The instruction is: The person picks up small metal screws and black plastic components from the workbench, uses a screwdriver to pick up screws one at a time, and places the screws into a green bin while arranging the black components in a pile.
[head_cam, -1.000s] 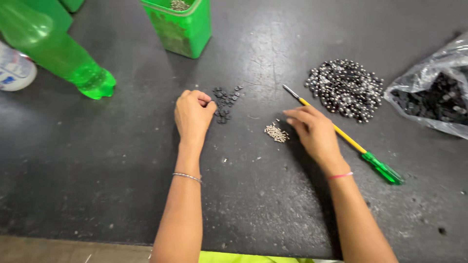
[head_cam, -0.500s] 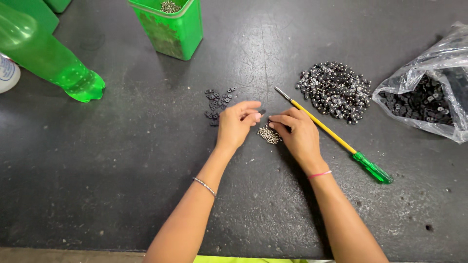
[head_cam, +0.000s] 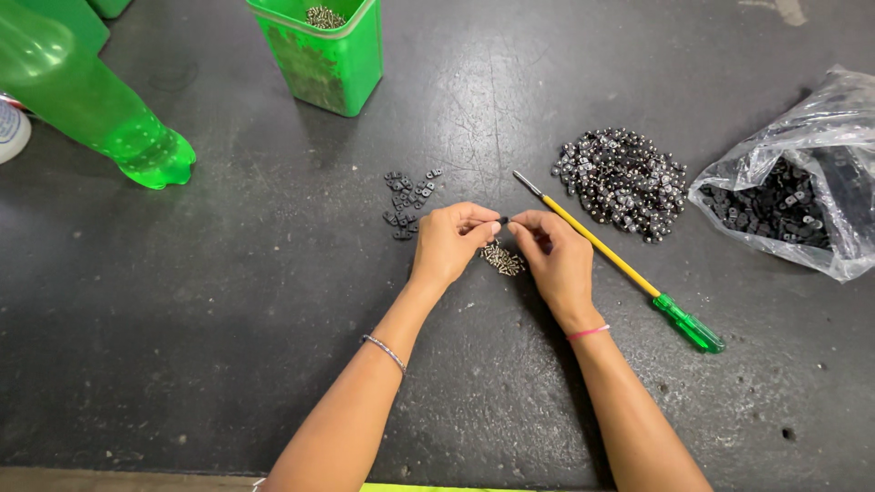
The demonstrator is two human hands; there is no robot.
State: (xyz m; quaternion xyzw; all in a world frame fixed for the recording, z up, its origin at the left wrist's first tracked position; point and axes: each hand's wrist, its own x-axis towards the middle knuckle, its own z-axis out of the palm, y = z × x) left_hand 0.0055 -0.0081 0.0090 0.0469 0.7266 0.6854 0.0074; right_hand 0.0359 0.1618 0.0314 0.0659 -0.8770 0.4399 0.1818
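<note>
Head view: left hand [head_cam: 448,244] and right hand [head_cam: 553,258] meet fingertip to fingertip, pinching a tiny black part [head_cam: 504,220] above a small pile of silver screws [head_cam: 503,261] on the dark table [head_cam: 228,319]; seemingly joining screw and part, calling for fine alignment; half a second ago the hands sat slightly apart; yellow-shafted, green-handled screwdriver [head_cam: 620,262] lies alongside.

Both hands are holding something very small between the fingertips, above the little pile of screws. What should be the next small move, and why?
Probably press the two pieces together. The left hand and right hand meet fingertip to fingertip on a tiny dark part, just over the small screws. The screwdriver lies untouched beside the right hand, so driving likely comes only after the pieces are seated.
</note>
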